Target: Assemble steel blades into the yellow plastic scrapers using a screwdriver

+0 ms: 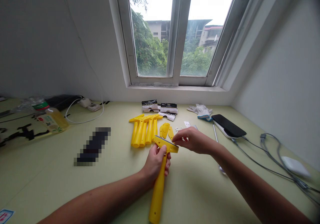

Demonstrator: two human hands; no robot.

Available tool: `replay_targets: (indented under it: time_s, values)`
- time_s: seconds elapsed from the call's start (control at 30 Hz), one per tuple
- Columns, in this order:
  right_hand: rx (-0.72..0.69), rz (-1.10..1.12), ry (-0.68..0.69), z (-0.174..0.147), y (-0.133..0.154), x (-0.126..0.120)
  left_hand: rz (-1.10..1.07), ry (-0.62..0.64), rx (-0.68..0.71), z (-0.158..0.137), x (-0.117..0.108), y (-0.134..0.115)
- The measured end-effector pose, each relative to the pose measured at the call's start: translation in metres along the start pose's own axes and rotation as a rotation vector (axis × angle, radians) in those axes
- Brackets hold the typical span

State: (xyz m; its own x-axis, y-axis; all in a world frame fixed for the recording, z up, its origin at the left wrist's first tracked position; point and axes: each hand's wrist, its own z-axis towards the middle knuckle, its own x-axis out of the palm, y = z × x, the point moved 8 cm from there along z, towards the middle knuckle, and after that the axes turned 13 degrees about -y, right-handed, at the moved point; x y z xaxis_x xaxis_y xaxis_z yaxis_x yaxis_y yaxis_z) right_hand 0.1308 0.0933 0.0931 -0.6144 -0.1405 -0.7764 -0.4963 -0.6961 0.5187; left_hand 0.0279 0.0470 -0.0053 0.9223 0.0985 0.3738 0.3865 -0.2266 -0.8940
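My left hand (155, 160) is wrapped round the neck of a yellow scraper (157, 194), with the thumb on its wide head. The handle points toward me, and a thin metal blade edge (165, 140) runs along the top of the head. At the right end of that head, my right hand (192, 140) has its fingers drawn together in a pinch; what is between them is hidden. Just beyond lie loose yellow cover plates (164, 130) and several small metal bits (178, 129), perhaps nuts or screws. More yellow scrapers (143, 132) lie side by side to the left.
Black-and-white boxes (168, 108) and gloves (201, 110) lie toward the window. A black phone (228, 125), cables (262, 169) and a white case (295, 166) are on the right. A slim rod (215, 133) lies behind my right wrist. On the left is a bottle (53, 120).
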Motion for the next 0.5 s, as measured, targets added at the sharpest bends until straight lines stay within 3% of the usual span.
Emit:
replay_targets:
  time_s: [0.27,0.5]
  values:
    - [-0.028,-0.060,0.019,-0.002,0.012,0.002,-0.019,0.019,0.012,-0.001,0.000,0.000]
    - [-0.023,0.039,0.020,-0.001,0.013,0.006,-0.027,0.044,0.026,-0.001,0.001,-0.001]
